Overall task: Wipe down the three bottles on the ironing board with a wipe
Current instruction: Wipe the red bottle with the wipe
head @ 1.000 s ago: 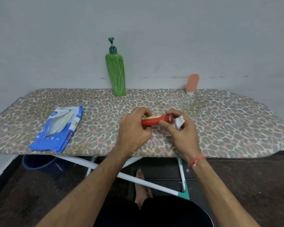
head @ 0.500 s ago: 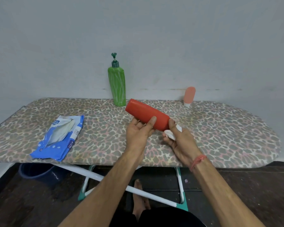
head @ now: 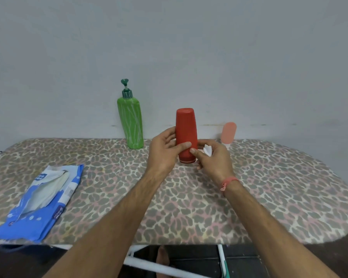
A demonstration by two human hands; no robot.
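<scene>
Both hands hold the red bottle (head: pixel 186 133) upright, cap end down, above the ironing board (head: pixel 269 187): the left hand (head: pixel 162 153) grips its left side with thumb across the front, and the right hand (head: pixel 213 159) pinches its lower right side while clutching a crumpled white wipe (head: pixel 207 151). Behind the red bottle, the green pump bottle (head: pixel 130 123) stands to its left and the small pink bottle (head: pixel 228 133) to its right, both against the wall. Far left of the red bottle lies an opened blue wipes packet (head: pixel 40 201).

Blue wipes pack (head: pixel 38 201), torn open, flat on board's left end. Grey wall (head: pixel 169 47) behind. Below: white frame tube (head: pixel 161 268), dark floor (head: pixel 340 255).
</scene>
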